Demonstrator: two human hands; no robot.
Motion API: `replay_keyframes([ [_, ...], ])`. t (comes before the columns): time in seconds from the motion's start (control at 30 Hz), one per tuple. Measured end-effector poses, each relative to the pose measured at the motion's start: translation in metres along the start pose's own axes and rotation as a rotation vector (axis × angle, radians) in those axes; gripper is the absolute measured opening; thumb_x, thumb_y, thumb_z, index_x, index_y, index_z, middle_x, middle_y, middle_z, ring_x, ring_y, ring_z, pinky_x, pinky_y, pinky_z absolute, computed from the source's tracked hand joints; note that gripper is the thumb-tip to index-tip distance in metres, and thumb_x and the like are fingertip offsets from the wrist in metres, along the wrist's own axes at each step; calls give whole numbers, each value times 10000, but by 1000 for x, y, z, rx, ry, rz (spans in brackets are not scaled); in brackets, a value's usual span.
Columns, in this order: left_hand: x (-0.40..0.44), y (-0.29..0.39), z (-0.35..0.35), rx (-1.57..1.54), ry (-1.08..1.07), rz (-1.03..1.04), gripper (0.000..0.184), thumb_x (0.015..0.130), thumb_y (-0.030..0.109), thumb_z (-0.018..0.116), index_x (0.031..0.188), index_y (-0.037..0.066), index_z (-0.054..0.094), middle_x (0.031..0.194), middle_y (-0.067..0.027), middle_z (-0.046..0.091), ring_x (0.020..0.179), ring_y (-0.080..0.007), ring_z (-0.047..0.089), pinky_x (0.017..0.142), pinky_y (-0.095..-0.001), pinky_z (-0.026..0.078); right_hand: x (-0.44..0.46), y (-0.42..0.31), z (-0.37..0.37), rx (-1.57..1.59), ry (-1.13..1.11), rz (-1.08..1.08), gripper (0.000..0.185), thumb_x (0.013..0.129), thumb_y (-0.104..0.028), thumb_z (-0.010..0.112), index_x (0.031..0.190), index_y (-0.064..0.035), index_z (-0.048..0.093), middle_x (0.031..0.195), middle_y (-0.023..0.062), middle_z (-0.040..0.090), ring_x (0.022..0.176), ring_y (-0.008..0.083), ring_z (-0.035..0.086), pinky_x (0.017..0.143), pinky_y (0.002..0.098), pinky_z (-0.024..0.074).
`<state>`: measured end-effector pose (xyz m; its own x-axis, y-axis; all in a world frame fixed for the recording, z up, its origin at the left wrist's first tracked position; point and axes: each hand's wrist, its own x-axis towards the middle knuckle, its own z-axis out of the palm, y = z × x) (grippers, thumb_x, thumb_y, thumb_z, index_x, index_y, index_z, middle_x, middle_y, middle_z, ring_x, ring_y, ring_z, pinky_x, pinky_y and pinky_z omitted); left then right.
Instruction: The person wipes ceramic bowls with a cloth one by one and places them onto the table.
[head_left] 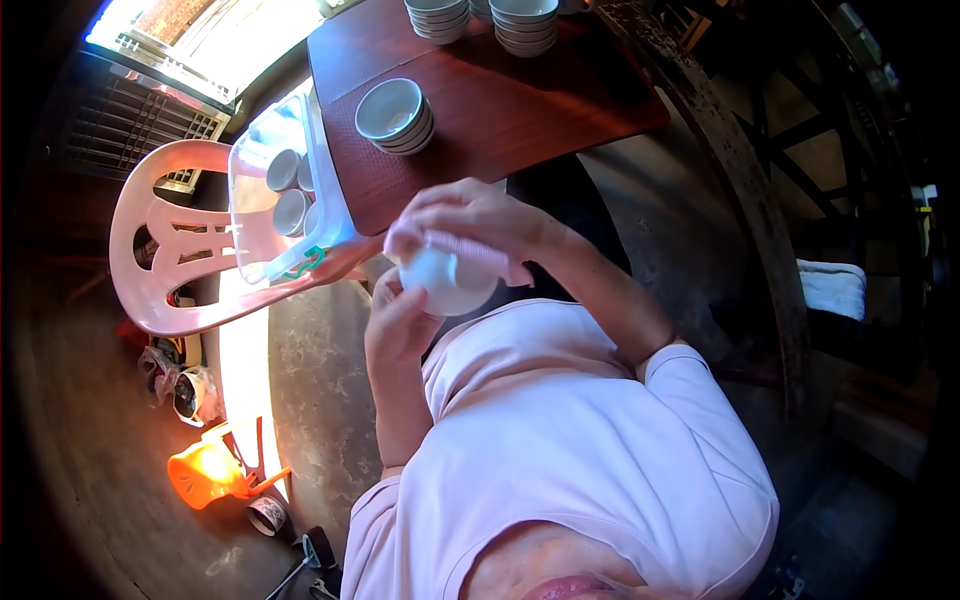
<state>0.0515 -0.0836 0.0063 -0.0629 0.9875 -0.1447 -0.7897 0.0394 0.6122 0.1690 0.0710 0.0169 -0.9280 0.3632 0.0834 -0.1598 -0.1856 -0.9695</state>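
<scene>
Just past the table's near edge, my left hand [394,315] grips a white bowl [450,285] by its rim, above my lap. My right hand [485,215] is closed on a pink cloth [470,250] and presses it against the bowl. The cloth and right fingers are slightly blurred, and the cloth covers part of the bowl. Beyond my hands, a stack of white bowls [393,112] stands on the reddish-brown table [470,130].
More stacked bowls [525,28] stand at the table's far side. On the left, a clear plastic tub [340,190] with several cups or small bowls [290,212] rests on a pink plastic chair [165,235]. An orange stool [205,475] is on the floor at lower left.
</scene>
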Motion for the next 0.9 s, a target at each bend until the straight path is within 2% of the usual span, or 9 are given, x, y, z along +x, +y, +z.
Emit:
replay_keyframes([
  [0.1, 8, -8, -13, -202, -37, 15, 467, 805, 114, 687, 1200, -35, 486, 1122, -135, 600, 1056, -247, 599, 936, -397, 476, 3, -8, 3, -36, -3, 66, 288, 890, -245, 574, 1022, -4, 662, 1030, 103, 646, 920, 151, 619, 832, 269, 477],
  [0.2, 11, -18, -8, -110, 30, 227, 437, 832, 108, 658, 1215, -13, 486, 1162, -134, 582, 1091, -255, 571, 975, -420, 441, -1, 26, 21, -190, 410, -602, 404, 909, -395, 550, 1047, -18, 596, 1024, 58, 609, 887, 175, 614, 828, 280, 477],
  [0.3, 11, -36, -31, 279, -104, 408, 401, 812, 38, 654, 1184, -26, 517, 1172, -147, 579, 1070, -257, 584, 976, -414, 442, 12, 66, 41, 709, 608, -250, 378, 892, -354, 541, 1073, -23, 556, 962, 33, 543, 835, 152, 576, 799, 268, 459],
  [0.37, 4, -20, -18, 522, 17, 198, 448, 793, 50, 674, 1195, -40, 496, 1170, -134, 580, 1050, -253, 597, 945, -402, 473, 6, 41, 20, 553, 302, -204, 344, 876, -304, 565, 1062, -16, 581, 962, 36, 567, 854, 158, 583, 803, 276, 461],
  [0.5, 7, 8, -4, -108, -83, -31, 523, 809, 160, 686, 1245, -13, 455, 1173, -134, 569, 1107, -255, 568, 959, -415, 461, 3, -24, 6, -248, -66, 98, 329, 875, -266, 582, 1068, -9, 652, 1047, 100, 652, 965, 183, 611, 862, 287, 462],
  [0.57, 4, -3, -12, -347, -87, 71, 526, 864, 213, 641, 1287, -7, 418, 1253, -142, 534, 1188, -276, 510, 1019, -462, 402, 7, -1, 4, -173, -33, -325, 252, 898, -198, 549, 1038, -23, 666, 1019, 96, 653, 1003, 214, 613, 903, 309, 458],
  [0.67, 5, -1, -12, -774, -153, 128, 419, 955, 241, 510, 1303, 31, 409, 1329, -151, 483, 1241, -285, 457, 1057, -486, 350, -2, 2, 35, -816, 444, -839, 291, 898, -193, 511, 1130, -39, 595, 1139, 123, 583, 1128, 314, 541, 978, 406, 419],
  [0.77, 11, -2, -15, -938, -182, 140, 393, 974, 235, 474, 1304, 29, 414, 1350, -164, 468, 1298, -291, 392, 1089, -505, 293, -13, 35, 63, -744, 672, -847, 367, 926, -198, 472, 1262, -53, 448, 1300, 161, 444, 1244, 374, 413, 1036, 480, 345],
  [0.9, 5, -8, -14, -758, -211, 225, 414, 965, 217, 487, 1320, 24, 393, 1345, -154, 473, 1287, -290, 409, 1080, -505, 307, -12, 5, 40, -724, 442, -670, 392, 958, -295, 436, 1225, -18, 514, 1196, 160, 540, 1134, 316, 525, 991, 402, 400],
])
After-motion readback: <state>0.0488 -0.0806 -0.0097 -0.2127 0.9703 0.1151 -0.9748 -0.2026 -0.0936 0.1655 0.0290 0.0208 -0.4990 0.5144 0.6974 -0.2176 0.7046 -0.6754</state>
